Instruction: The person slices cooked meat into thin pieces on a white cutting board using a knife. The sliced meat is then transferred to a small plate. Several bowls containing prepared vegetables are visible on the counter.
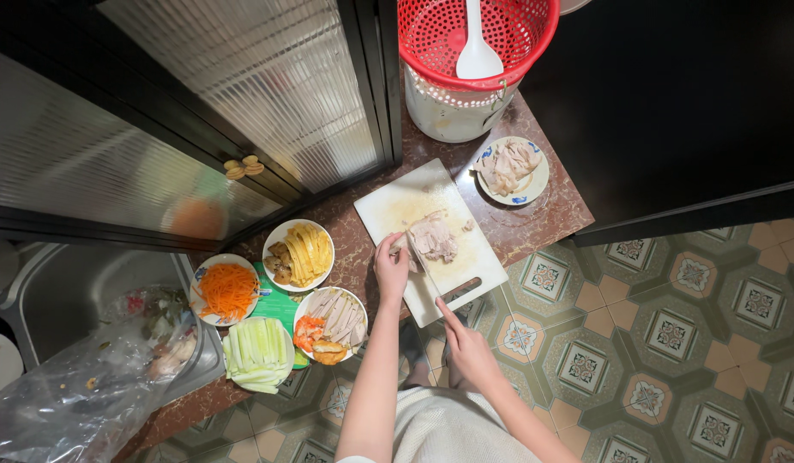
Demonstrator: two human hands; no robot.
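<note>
Slicing meat at a marble-patterned bench (534, 225)
Left hand (392, 266) presses pale meat (433, 238) on a white cutting board (397, 201); right hand (467, 347) closed round a knife (431, 287); patterned tile floor (671, 343).

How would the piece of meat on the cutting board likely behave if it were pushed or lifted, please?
The meat looks pale, moist and cooked, so it is probably soft and a bit slippery. The left hand presses on its edge beside the knife held by the right hand, which suggests it would slide on the smooth cutting board. Lifted, it would likely sag, not stay stiff.
</note>
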